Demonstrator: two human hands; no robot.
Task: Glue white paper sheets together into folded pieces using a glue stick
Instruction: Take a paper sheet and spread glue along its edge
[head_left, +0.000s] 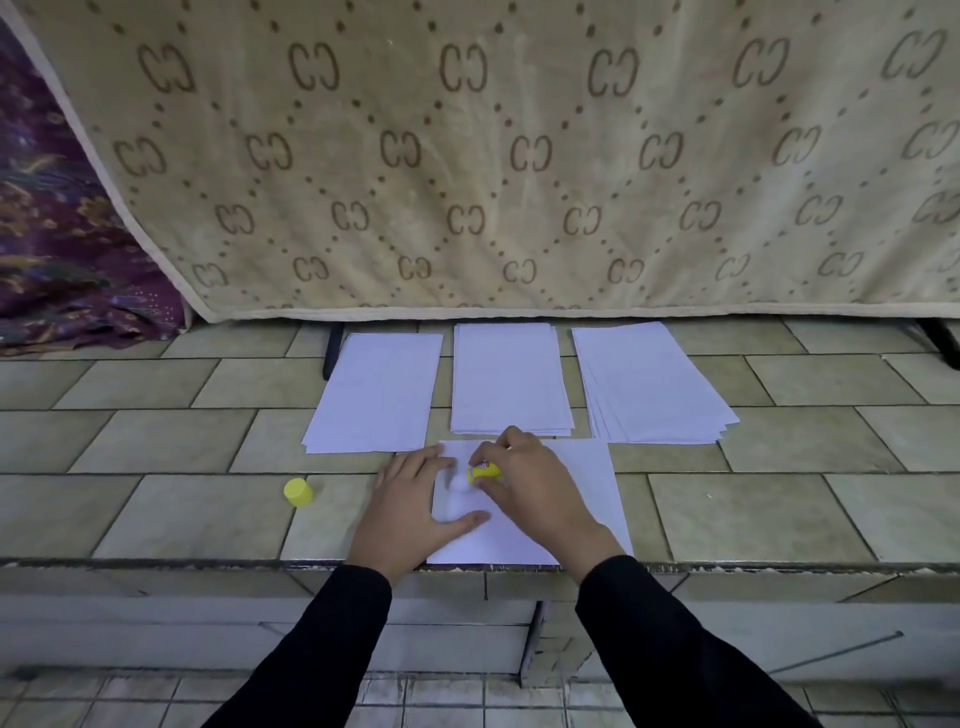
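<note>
A white paper sheet (571, 499) lies flat at the near edge of the tiled ledge. My right hand (535, 483) grips a yellow glue stick (485, 472), its white tip pointing left and touching the sheet near its left edge. My left hand (410, 504) rests flat on the sheet's left side, fingers spread and straight. The yellow cap (297, 492) stands on the tiles to the left, apart from both hands.
Three stacks of white paper lie in a row behind the sheet: left (376, 395), middle (511, 379), right (652, 384). A beige patterned cloth (519, 156) hangs behind them. The ledge edge (208, 564) drops to a lower tiled floor.
</note>
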